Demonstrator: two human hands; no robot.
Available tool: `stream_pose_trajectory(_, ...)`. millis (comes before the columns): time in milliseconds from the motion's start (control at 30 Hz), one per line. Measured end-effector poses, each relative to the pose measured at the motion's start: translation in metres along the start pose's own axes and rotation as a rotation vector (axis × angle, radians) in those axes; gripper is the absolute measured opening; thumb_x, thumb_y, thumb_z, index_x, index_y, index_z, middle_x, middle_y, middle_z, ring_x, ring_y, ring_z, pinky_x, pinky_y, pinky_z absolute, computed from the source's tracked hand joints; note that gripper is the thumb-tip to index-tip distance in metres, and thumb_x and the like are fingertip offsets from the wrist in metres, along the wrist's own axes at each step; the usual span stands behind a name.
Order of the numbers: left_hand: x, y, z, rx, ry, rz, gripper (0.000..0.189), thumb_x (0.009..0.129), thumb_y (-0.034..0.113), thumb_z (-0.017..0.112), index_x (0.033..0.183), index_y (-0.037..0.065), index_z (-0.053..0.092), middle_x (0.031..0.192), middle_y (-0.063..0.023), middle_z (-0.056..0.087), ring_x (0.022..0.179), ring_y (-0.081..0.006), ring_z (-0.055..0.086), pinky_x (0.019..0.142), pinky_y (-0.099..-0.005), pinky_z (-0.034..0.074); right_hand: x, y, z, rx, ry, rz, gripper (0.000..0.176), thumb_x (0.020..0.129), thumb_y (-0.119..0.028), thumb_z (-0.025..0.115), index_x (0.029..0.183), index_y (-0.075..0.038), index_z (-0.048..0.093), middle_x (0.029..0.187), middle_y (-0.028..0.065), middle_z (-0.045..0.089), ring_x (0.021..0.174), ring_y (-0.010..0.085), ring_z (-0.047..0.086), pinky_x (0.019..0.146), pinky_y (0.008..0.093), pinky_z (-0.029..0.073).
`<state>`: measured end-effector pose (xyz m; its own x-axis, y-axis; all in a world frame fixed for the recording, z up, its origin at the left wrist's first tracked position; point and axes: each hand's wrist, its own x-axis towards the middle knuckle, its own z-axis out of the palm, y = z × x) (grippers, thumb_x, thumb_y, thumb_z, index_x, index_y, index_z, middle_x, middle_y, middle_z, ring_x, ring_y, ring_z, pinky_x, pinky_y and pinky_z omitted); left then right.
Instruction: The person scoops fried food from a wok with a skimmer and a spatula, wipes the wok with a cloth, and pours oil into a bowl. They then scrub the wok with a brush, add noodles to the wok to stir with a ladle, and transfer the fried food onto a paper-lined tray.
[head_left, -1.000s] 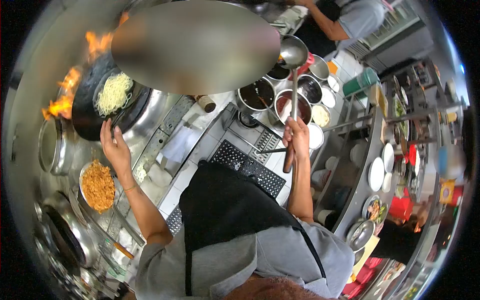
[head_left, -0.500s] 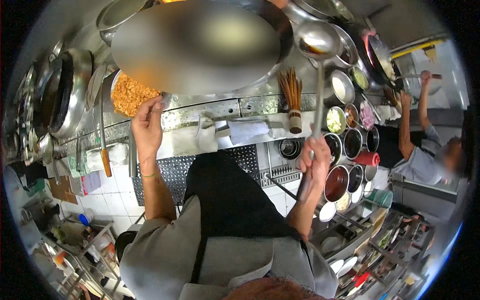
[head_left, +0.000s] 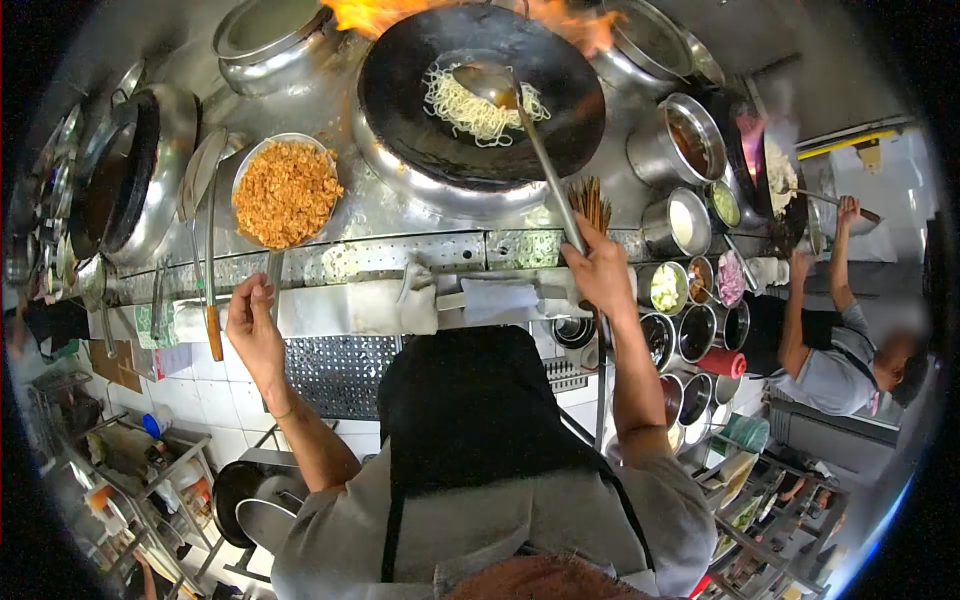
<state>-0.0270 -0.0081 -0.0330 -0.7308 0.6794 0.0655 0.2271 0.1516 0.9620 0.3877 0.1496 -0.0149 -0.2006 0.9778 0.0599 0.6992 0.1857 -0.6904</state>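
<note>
My right hand (head_left: pixel 604 272) is closed round the long handle of a ladle (head_left: pixel 541 160). The ladle's bowl lies over pale noodles (head_left: pixel 470 112) in a black wok (head_left: pixel 400 135). My left hand (head_left: pixel 255 325) has loosely curled fingers and nothing visible in them. It is close beside the handle (head_left: pixel 276 268) below a round metal pan (head_left: pixel 237 195) heaped with orange, crumbly food (head_left: pixel 288 192).
Flames (head_left: pixel 375 14) flare behind the wok. A bamboo brush (head_left: pixel 590 203) stands right of it. Pots and ingredient bowls (head_left: pixel 668 287) line the right side. A spatula (head_left: pixel 212 330) lies at left. Another person (head_left: pixel 838 350) cooks at far right.
The ladle has swung from upper right into the wok, with my right hand moving up and left. My left hand has dropped down and left from the pan's edge.
</note>
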Motion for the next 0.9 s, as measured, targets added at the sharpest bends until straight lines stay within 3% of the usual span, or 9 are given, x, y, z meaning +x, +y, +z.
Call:
stream_pose_trajectory(33,-0.004,0.005,-0.001,-0.005,0.009,0.012,0.022,0.096,0.013,0.052,0.109,-0.001,0.061,0.102,-0.0091,0.064,0.088,-0.0153,0.061,0.081,-0.0282,0.048,0.008,0.019,0.006,0.041,0.041,-0.185,0.047,0.084,-0.003,0.061,0.130,0.002,0.049,0.088,0.0088,0.066,0.060,0.0087,0.055,0.054,0.0245,0.047)
stream_pose_trajectory(67,-0.011,0.010,-0.007,0.029,0.034,0.052,0.023,0.096,0.013,0.052,0.110,-0.002,0.061,0.102,-0.0095,0.064,0.088,-0.0155,0.061,0.081,-0.0280,0.048,0.012,0.024,0.007,0.313,-0.007,0.044,0.043,0.086,-0.005,0.059,0.129,0.002,0.051,0.074,0.0027,0.061,0.049,0.0045,0.045,0.043,0.0226,0.037)
stream_pose_trajectory(200,-0.061,0.015,-0.048,0.171,0.269,0.029,0.027,0.096,0.015,0.051,0.114,-0.004,0.059,0.102,-0.0108,0.065,0.089,-0.0169,0.061,0.079,-0.0288,0.049,0.066,0.017,-0.044,0.436,0.130,0.228,0.041,0.087,-0.008,0.059,0.125,0.004,0.051,0.064,0.0013,0.056,0.045,0.0055,0.046,0.038,0.0240,0.035)
stream_pose_trajectory(300,-0.111,0.017,-0.075,0.281,0.401,-0.085,0.029,0.097,0.017,0.049,0.114,-0.005,0.058,0.103,-0.0109,0.065,0.088,-0.0171,0.062,0.076,-0.0293,0.049,0.146,0.049,-0.078,0.489,0.381,0.077,0.017,0.088,-0.007,0.057,0.101,0.004,0.056,0.058,0.0003,0.051,0.045,0.0077,0.048,0.039,0.0257,0.036)
stream_pose_trajectory(467,-0.175,0.021,-0.075,0.305,0.510,-0.199,0.030,0.097,0.020,0.051,0.116,-0.004,0.057,0.105,-0.0090,0.064,0.090,-0.0166,0.061,0.077,-0.0281,0.048,0.305,0.137,-0.095,0.345,0.767,0.383,0.019,0.077,-0.008,0.058,0.081,0.010,0.057,0.081,0.0228,0.064,0.071,0.0290,0.064,0.063,0.0420,0.048)
stream_pose_trajectory(567,-0.195,0.019,-0.071,0.269,0.530,-0.194,0.030,0.097,0.019,0.051,0.116,-0.003,0.057,0.106,-0.0090,0.063,0.090,-0.0166,0.061,0.078,-0.0280,0.047,0.409,0.204,-0.091,0.466,0.742,0.516,0.013,0.074,0.000,0.050,0.082,0.005,0.059,0.068,0.0160,0.060,0.053,0.0245,0.056,0.048,0.0367,0.046)
stream_pose_trajectory(667,-0.213,0.036,-0.062,0.248,0.599,-0.156,0.028,0.097,0.018,0.050,0.114,-0.004,0.057,0.103,-0.0084,0.063,0.088,-0.0153,0.060,0.077,-0.0275,0.047,0.425,0.154,-0.141,1.589,0.390,0.497,0.011,0.079,0.001,0.049,0.068,0.000,0.048,0.059,0.0081,0.051,0.046,0.0192,0.048,0.046,0.0306,0.044)
stream_pose_trajectory(767,-0.236,0.025,-0.077,0.215,0.559,-0.143,0.026,0.098,0.017,0.050,0.112,-0.003,0.058,0.098,-0.0057,0.063,0.086,-0.0128,0.058,0.077,-0.0268,0.046,0.445,0.141,-0.153,1.198,0.085,0.523,0.021,0.081,0.001,0.050,0.061,-0.004,0.046,0.057,0.0069,0.048,0.045,0.0150,0.048,0.044,0.0285,0.045)
stream_pose_trajectory(900,-0.262,0.040,-0.068,0.329,0.675,-0.257,0.026,0.097,0.017,0.051,0.112,-0.003,0.057,0.099,-0.0045,0.062,0.088,-0.0119,0.057,0.078,-0.0246,0.046,0.423,0.130,-0.147,0.481,0.135,0.311,0.015,0.081,-0.007,0.051,0.071,0.001,0.059,0.072,0.0149,0.062,0.060,0.0245,0.062,0.057,0.0355,0.053)
